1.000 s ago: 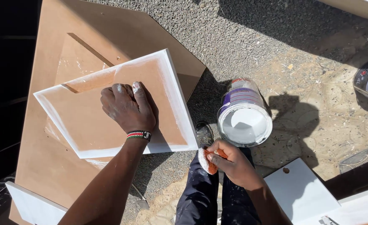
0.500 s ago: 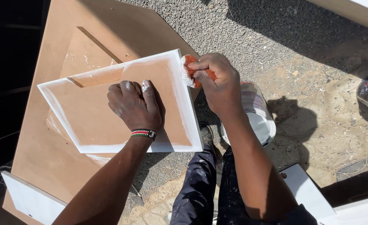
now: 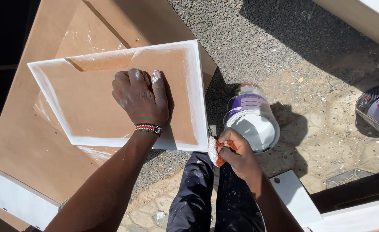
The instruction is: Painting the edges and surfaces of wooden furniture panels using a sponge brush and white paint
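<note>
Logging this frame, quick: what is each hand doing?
Left hand: open, flat on the brown panel.
Right hand: closed, holding an orange sponge.

We see a brown board panel (image 3: 90,107) with white-painted raised edges lying flat, slightly rotated, on a larger brown sheet at the left. An orange sponge (image 3: 216,151) coated in white paint sits at the panel's near right corner. Just right of it stands an open tin of white paint (image 3: 253,120), tilted on the gravel.
</note>
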